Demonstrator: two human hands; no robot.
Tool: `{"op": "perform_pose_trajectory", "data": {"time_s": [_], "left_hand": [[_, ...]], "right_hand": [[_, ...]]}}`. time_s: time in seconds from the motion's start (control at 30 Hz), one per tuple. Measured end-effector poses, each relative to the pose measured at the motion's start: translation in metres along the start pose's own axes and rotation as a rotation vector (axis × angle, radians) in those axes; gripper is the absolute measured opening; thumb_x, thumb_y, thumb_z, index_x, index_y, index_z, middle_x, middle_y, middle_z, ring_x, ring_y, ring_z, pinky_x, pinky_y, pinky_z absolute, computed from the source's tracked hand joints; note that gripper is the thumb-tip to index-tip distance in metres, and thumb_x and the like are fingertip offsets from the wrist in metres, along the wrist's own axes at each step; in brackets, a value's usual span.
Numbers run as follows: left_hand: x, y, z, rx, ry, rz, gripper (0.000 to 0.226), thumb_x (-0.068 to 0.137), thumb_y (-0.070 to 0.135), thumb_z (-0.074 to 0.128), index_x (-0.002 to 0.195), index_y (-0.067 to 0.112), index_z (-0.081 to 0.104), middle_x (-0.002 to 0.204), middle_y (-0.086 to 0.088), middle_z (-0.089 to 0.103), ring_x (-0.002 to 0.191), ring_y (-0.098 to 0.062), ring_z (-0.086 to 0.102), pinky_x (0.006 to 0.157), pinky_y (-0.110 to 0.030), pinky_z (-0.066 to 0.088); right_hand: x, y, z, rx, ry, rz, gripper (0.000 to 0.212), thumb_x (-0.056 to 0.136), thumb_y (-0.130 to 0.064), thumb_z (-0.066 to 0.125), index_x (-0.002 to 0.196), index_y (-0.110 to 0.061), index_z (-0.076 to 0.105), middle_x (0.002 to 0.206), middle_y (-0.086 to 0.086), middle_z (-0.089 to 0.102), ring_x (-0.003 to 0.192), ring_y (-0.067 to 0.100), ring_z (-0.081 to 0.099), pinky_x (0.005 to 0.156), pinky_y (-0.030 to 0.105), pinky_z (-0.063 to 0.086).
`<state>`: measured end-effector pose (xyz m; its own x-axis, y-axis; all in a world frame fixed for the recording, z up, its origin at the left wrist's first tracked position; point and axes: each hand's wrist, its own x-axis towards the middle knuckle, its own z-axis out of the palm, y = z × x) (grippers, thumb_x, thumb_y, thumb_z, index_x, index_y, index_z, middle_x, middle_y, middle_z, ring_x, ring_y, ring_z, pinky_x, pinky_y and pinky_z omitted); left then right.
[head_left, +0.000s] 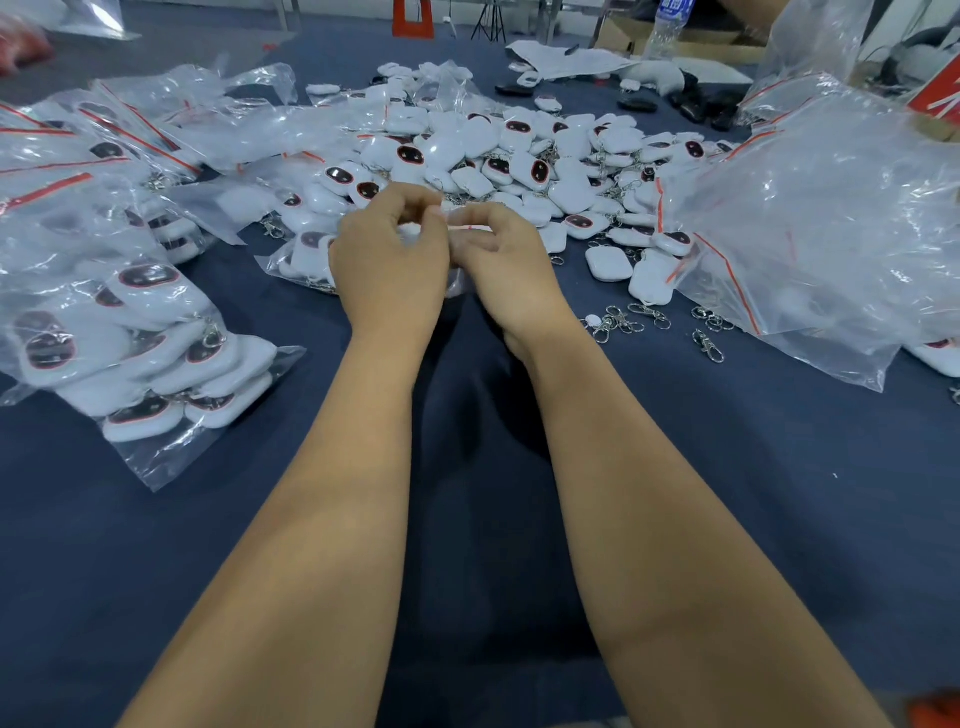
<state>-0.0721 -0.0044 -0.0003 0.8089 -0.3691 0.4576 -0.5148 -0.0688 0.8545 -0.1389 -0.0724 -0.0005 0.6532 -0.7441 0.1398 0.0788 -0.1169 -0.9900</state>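
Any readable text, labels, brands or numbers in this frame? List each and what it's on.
Nothing legible.
Water bottle label: white characters on blue, too blurred to read.
Red box: white marks, cropped and blurred, unreadable.
Held bag: red seal line only, no print seen.
White keychain cases: no lettering seen.

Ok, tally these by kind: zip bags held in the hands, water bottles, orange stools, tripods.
zip bag, pinched by left hand and right hand: 1
water bottle: 1
orange stool: 1
tripod: 1
Total: 4
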Motion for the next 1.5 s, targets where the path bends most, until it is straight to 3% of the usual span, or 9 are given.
{"op": "perform_pose_trajectory", "data": {"time_s": [0.07, 0.27, 0.4, 0.5, 0.63, 0.77, 0.93, 1.13, 1.5], "left_hand": [[0.001, -0.004, 0.001, 0.146, -0.047, 0.031, 0.027, 0.082, 0.037, 0.052, 0.101, 0.028, 0.07, 0.098, 0.007, 0.07, 0.107, -0.02, 0.059, 0.101, -0.037, 0.041], [-0.003, -0.013, 0.005, 0.549, -0.174, 0.14, 0.042, 0.08, 0.03, 0.06, 0.122, 0.031, 0.061, 0.124, 0.004, 0.059, 0.127, -0.024, 0.037, 0.102, -0.033, 0.019], [0.0, -0.012, -0.001, 0.547, -0.07, 0.119, 0.049, 0.079, 0.004, 0.053, 0.121, 0.029, 0.063, 0.122, 0.002, 0.063, 0.124, -0.026, 0.043, 0.1, -0.034, 0.023], [0.002, -0.012, -0.009, 0.508, 0.065, 0.054, 0.056, 0.074, -0.007, 0.047, 0.114, 0.027, 0.066, 0.114, 0.002, 0.067, 0.114, -0.028, 0.048, 0.095, -0.035, 0.026], [0.003, -0.013, -0.012, 0.571, 0.043, 0.016, 0.053, 0.076, -0.003, 0.048, 0.113, 0.029, 0.068, 0.115, 0.0, 0.066, 0.115, -0.029, 0.047, 0.097, -0.037, 0.026], [-0.003, -0.006, -0.002, 0.611, -0.042, 0.081, 0.037, 0.082, 0.026, 0.056, 0.118, 0.031, 0.065, 0.125, 0.001, 0.055, 0.125, -0.027, 0.038, 0.106, -0.04, 0.02], [-0.011, 0.011, -0.003, -0.098, 0.052, 0.34, 0.033, 0.08, 0.008, 0.045, 0.105, 0.016, 0.064, 0.11, -0.003, 0.056, 0.095, -0.017, 0.056, 0.082, -0.024, 0.047], [-0.012, 0.028, 0.007, -0.662, -0.347, -0.328, 0.028, 0.091, -0.004, 0.047, 0.1, 0.016, 0.063, 0.099, -0.01, 0.061, 0.081, -0.017, 0.064, 0.062, -0.029, 0.057], [0.001, 0.004, 0.016, -0.629, -0.17, -0.502, 0.023, 0.102, 0.02, 0.042, 0.121, 0.026, 0.053, 0.122, -0.002, 0.063, 0.109, -0.013, 0.059, 0.101, -0.028, 0.047]], "right_hand": [[0.002, -0.001, -0.002, -0.047, 0.041, -0.001, 0.02, 0.089, 0.003, 0.053, 0.092, -0.015, 0.058, 0.077, -0.001, 0.069, 0.069, 0.011, 0.063, 0.067, 0.024, 0.051], [0.01, 0.002, -0.038, -1.03, 0.394, -0.124, 0.04, 0.087, -0.014, 0.048, 0.125, -0.021, 0.059, 0.132, 0.004, 0.056, 0.124, 0.028, 0.044, 0.103, 0.038, 0.034], [0.013, 0.01, -0.048, -1.152, 0.283, 0.122, 0.058, 0.097, -0.03, 0.042, 0.152, -0.021, 0.028, 0.161, 0.01, 0.018, 0.148, 0.033, 0.012, 0.12, 0.052, 0.005], [0.014, 0.015, -0.046, -1.274, 0.151, 0.12, 0.057, 0.099, -0.039, 0.038, 0.15, -0.014, 0.031, 0.156, 0.008, 0.032, 0.148, 0.032, 0.018, 0.119, 0.055, 0.003], [0.012, 0.011, -0.046, -1.133, 0.168, -0.05, 0.029, 0.089, -0.03, 0.054, 0.115, -0.017, 0.061, 0.117, 0.005, 0.065, 0.119, 0.027, 0.052, 0.103, 0.039, 0.037], [0.007, 0.005, -0.039, -0.78, 0.111, -0.068, 0.034, 0.082, -0.017, 0.062, 0.115, -0.022, 0.067, 0.117, -0.007, 0.066, 0.112, 0.014, 0.058, 0.096, 0.036, 0.049], [0.009, 0.005, -0.035, -0.783, 0.099, -0.097, 0.05, 0.075, 0.001, 0.054, 0.123, -0.013, 0.06, 0.124, 0.005, 0.057, 0.117, 0.028, 0.051, 0.083, 0.038, 0.053], [0.008, 0.004, -0.038, -0.523, 0.264, -0.051, 0.047, 0.084, 0.004, 0.05, 0.128, -0.013, 0.053, 0.112, 0.0, 0.057, 0.084, 0.0, 0.052, 0.062, 0.004, 0.039], [0.005, -0.007, -0.023, -0.049, 0.251, 0.023, 0.037, 0.079, 0.002, 0.064, 0.111, -0.016, 0.058, 0.098, 0.009, 0.07, 0.084, 0.021, 0.066, 0.077, 0.035, 0.056]]}}
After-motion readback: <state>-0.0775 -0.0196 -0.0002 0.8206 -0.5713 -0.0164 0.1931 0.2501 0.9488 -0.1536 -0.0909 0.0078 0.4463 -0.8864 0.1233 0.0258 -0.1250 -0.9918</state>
